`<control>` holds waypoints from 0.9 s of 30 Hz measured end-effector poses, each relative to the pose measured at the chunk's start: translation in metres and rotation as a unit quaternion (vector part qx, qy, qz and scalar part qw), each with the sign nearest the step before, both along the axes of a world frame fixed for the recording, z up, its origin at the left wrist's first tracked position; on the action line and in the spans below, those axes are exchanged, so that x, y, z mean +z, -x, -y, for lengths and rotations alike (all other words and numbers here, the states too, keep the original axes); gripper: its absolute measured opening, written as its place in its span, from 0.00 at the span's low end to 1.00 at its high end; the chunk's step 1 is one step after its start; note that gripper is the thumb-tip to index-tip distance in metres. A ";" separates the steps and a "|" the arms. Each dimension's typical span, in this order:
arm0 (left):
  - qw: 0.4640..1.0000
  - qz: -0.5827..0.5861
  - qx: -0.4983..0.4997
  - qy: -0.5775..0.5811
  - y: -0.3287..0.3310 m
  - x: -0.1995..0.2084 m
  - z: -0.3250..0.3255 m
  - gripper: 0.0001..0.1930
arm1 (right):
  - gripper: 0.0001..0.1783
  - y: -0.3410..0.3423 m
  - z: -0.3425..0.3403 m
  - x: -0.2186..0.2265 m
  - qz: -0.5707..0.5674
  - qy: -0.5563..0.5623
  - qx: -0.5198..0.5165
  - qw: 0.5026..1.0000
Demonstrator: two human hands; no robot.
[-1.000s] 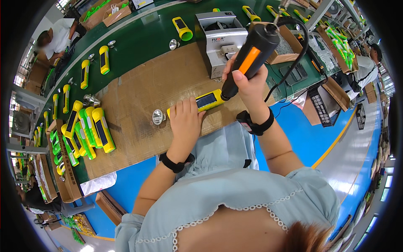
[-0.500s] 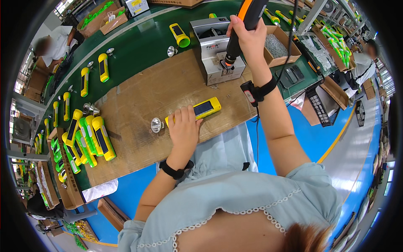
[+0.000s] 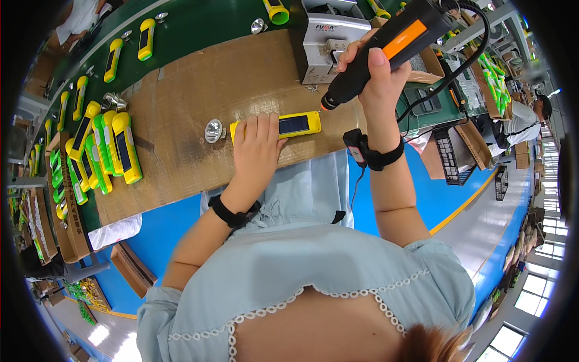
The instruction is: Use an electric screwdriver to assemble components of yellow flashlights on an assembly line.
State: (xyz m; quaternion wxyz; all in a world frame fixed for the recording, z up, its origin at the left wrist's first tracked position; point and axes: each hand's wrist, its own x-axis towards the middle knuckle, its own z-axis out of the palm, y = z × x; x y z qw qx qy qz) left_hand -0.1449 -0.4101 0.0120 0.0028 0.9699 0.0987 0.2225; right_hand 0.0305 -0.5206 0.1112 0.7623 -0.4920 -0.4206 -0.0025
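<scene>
My left hand (image 3: 256, 145) is wrapped over a yellow flashlight (image 3: 300, 124) with a dark solar panel, pressing it lengthwise on the cardboard sheet (image 3: 199, 78). Its covered end lies under my fingers, and a shiny reflector cup (image 3: 214, 131) sits just left of it. In my right hand (image 3: 384, 90) is a black electric screwdriver (image 3: 416, 30) with an orange stripe, held tilted. The orange-lit tip points down at the flashlight's right end, a small gap away. Any screw on the tip is too small to make out.
A grey screw feeder (image 3: 310, 48) stands beyond the screwdriver. Several yellow and green flashlights (image 3: 123, 148) are piled at the left, with more flashlights and reflectors on the green table (image 3: 181, 24). The screwdriver's cable (image 3: 446, 81) loops right. A cardboard box (image 3: 429, 63) stands behind my right hand.
My right hand has brought the screwdriver from the front of the screw feeder to beside the flashlight's right end. My left hand still presses the flashlight. The whole view has shifted.
</scene>
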 end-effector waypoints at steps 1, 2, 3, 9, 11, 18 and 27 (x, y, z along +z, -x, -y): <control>1.000 0.008 -0.005 0.006 0.001 -0.002 0.001 0.27 | 0.25 0.001 -0.001 -0.004 -0.010 0.002 -0.009 1.000; 1.000 0.005 -0.001 0.010 0.001 -0.003 0.000 0.27 | 0.25 0.001 -0.002 -0.006 -0.019 0.003 -0.018 1.000; 1.000 0.009 -0.007 0.012 0.000 -0.003 0.000 0.27 | 0.24 -0.001 -0.002 -0.007 -0.015 -0.005 -0.015 1.000; 1.000 0.027 -0.005 0.010 0.000 -0.007 0.000 0.27 | 0.18 -0.001 -0.009 -0.016 -0.018 -0.009 0.008 1.000; 0.999 0.036 -0.003 0.010 0.000 -0.009 -0.001 0.27 | 0.23 0.000 -0.010 -0.020 -0.011 0.028 -0.009 0.999; 0.999 0.022 -0.022 0.019 -0.003 -0.006 -0.006 0.28 | 0.22 0.001 -0.013 -0.029 0.003 0.039 0.071 0.997; 0.999 0.005 -0.026 0.026 -0.003 -0.005 -0.008 0.28 | 0.09 -0.002 -0.010 -0.023 -0.039 -0.016 0.077 0.996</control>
